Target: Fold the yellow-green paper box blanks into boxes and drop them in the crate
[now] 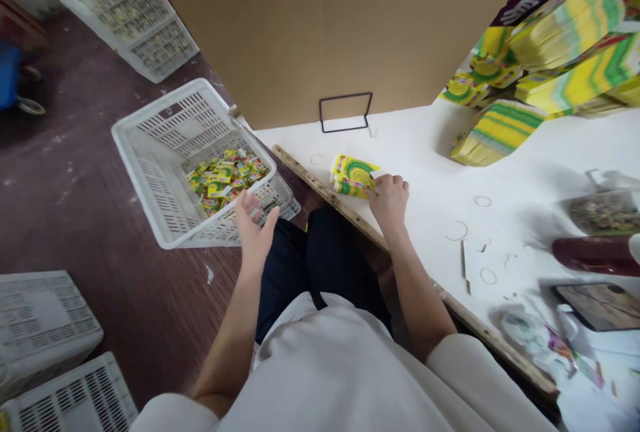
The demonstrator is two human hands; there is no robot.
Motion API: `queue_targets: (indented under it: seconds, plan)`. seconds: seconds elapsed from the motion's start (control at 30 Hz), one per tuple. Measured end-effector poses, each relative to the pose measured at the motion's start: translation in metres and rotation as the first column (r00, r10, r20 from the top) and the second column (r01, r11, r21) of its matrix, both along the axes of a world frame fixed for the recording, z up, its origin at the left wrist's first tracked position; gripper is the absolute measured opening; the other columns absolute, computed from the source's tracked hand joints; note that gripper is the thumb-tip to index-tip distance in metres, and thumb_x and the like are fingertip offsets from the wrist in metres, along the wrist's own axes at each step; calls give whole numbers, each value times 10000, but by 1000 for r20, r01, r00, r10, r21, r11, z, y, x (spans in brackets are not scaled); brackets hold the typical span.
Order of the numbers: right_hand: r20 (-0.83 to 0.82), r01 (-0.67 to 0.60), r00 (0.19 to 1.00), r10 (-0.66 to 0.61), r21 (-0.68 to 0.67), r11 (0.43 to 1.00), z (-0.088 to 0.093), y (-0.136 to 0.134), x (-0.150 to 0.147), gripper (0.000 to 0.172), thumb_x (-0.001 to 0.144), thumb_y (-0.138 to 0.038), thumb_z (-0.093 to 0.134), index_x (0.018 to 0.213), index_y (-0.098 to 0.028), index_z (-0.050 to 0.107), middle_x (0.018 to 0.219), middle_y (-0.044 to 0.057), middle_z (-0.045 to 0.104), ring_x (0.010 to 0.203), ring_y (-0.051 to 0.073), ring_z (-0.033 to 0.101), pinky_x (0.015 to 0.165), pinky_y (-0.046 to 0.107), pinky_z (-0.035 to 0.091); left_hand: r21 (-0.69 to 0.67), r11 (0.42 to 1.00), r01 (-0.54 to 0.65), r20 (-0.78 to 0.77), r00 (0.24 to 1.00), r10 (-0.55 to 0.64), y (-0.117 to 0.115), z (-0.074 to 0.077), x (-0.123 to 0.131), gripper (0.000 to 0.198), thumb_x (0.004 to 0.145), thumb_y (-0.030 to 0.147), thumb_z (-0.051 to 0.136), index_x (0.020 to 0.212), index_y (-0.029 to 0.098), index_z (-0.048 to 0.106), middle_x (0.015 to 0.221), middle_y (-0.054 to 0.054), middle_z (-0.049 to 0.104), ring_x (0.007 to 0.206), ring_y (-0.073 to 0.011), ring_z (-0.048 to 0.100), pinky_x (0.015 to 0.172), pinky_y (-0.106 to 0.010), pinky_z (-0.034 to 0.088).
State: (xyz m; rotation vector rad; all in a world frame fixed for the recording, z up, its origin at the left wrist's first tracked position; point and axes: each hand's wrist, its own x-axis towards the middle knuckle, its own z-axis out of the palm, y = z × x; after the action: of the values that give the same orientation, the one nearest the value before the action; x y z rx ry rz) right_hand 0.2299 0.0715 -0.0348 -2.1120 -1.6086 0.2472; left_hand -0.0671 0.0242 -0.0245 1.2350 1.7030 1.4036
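My left hand (pixel 255 229) is raised beside the near rim of a white plastic basket (pixel 167 235), thumb and fingers apart and nothing between them. Inside the basket lies a heap of small folded yellow, green and red printed boxes (pixel 220 182). On the white tabletop (pixel 425 159), my right hand (pixel 390 199) has its fingers bent over the right end of a yellow-green printed piece (pixel 353 175), which looks like flat card packaging. A bit of white shows at its fingertips. The fingers partly hide that end.
A large cardboard sheet (pixel 325 32) stands behind, by a black wire frame (pixel 345 114). Bundled yellow-green cards (pixel 500 132) are stacked at right. Rubber bands, a thin blade-like strip (pixel 466 267), a phone (pixel 600 305) and a dark red cylinder (pixel 590 255) lie nearby. More baskets (pixel 145 32) stand left.
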Motion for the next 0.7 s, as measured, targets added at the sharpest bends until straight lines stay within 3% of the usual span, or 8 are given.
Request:
queue_targets:
  seconds: [0.1,0.17,0.27,0.37,0.43,0.47,0.6,0.7]
  plan:
    - [-107,-17,994,18,11,1000,8,0,-2,175,782,-178,635,922,-183,530,970,136,654,942,296,574,907,475,448,-86,986,141,74,988,-134,-7,-8,15,750,744,502,821,1371,228,514,1329,-164,616,1222,-290,624,1044,-477,500]
    - [-258,-21,966,26,21,1000,15,-6,-8,177,795,-204,619,885,-215,467,900,85,648,845,257,593,824,426,474,-163,945,283,189,949,-252,-10,-11,25,751,678,479,875,1316,225,571,1266,-151,665,1171,-282,651,1012,-472,517]
    - [-498,-167,851,167,45,985,24,-26,-30,199,819,-292,632,889,-231,456,838,40,635,729,212,600,697,355,476,-142,893,426,531,795,-295,-11,-11,44,769,500,445,982,1161,220,659,1192,-129,712,1110,-292,685,952,-458,557]
    - [-667,-459,633,393,86,884,28,-52,-63,144,824,-274,618,895,-229,500,793,12,620,670,170,577,649,313,459,-35,920,390,715,653,-250,-9,-4,64,611,635,671,855,989,199,697,1111,-121,731,1124,-302,689,951,-448,575]
    - [-772,-537,478,418,121,835,28,-65,-81,144,823,-278,628,872,-226,503,786,-3,598,655,141,551,631,287,445,3,943,333,730,644,-230,-8,3,73,618,769,768,682,1013,201,707,1095,-122,735,1156,-295,681,968,-437,575]
    - [-815,-529,418,402,142,837,28,-69,-87,173,821,-302,648,864,-224,500,791,-8,587,657,131,541,628,278,441,24,954,300,734,643,-221,-8,6,76,610,801,760,655,1047,204,709,1100,-119,737,1159,-289,681,973,-430,576]
    - [-880,-456,323,349,178,872,27,-75,-95,316,805,-439,732,845,-216,512,793,-12,561,676,121,517,637,270,436,107,962,250,678,690,-255,-17,12,80,449,874,587,704,1127,216,696,1139,-93,743,1125,-251,698,1021,-403,555]
    - [-905,-512,280,320,141,847,26,-77,-95,375,792,-496,768,837,-213,527,759,-19,553,657,122,500,624,274,424,104,966,237,634,732,-248,-22,11,81,435,867,595,707,1068,210,689,1017,-69,740,987,-217,712,963,-363,570]
